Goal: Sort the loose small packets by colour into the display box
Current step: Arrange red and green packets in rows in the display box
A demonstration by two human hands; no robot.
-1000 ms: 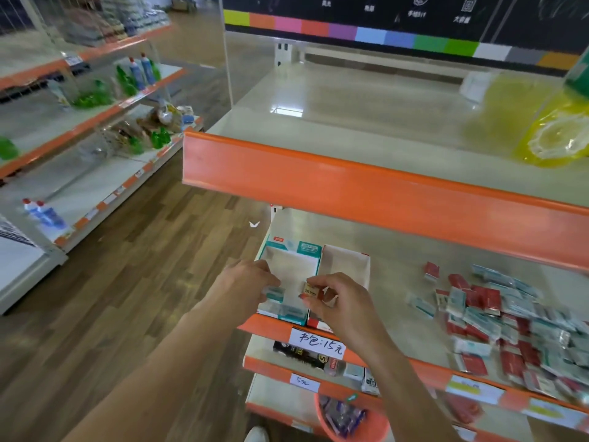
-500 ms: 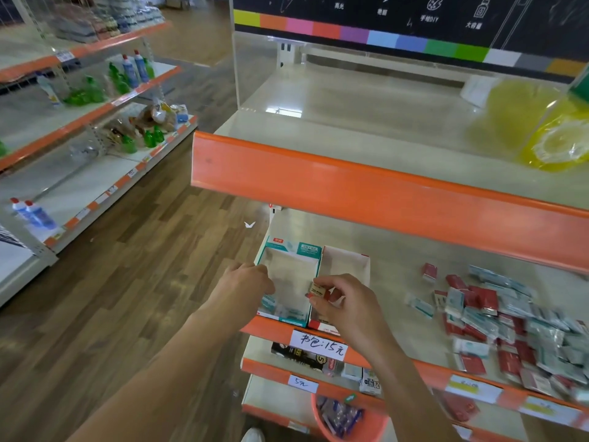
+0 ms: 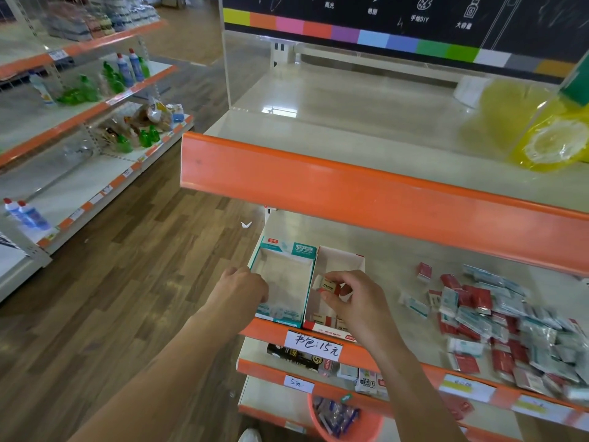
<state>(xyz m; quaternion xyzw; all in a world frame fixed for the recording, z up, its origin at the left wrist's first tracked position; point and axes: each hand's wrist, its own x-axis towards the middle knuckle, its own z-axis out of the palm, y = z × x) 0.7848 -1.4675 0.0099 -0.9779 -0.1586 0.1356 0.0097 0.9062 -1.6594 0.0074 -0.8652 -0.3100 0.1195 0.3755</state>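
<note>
- My right hand [image 3: 357, 301] pinches a red packet [image 3: 330, 286] over the red box [image 3: 341, 260].
- My left hand [image 3: 242, 288] grips the teal box [image 3: 283, 250].
- Most of the loose pile [image 3: 510, 320] remains, I judge.

**Handwritten prices and a 2B mark**

A white handwritten paper tag [image 3: 314, 345] taped to the orange shelf edge reads "书包:15元". A smaller white paper tag [image 3: 298, 383] on the rail below says "5元". The small cream packet [image 3: 329, 286] pinched in the right hand [image 3: 357, 301] shows "2B". The black overhead signboard [image 3: 420, 14] carries "手绘DIY".
</note>
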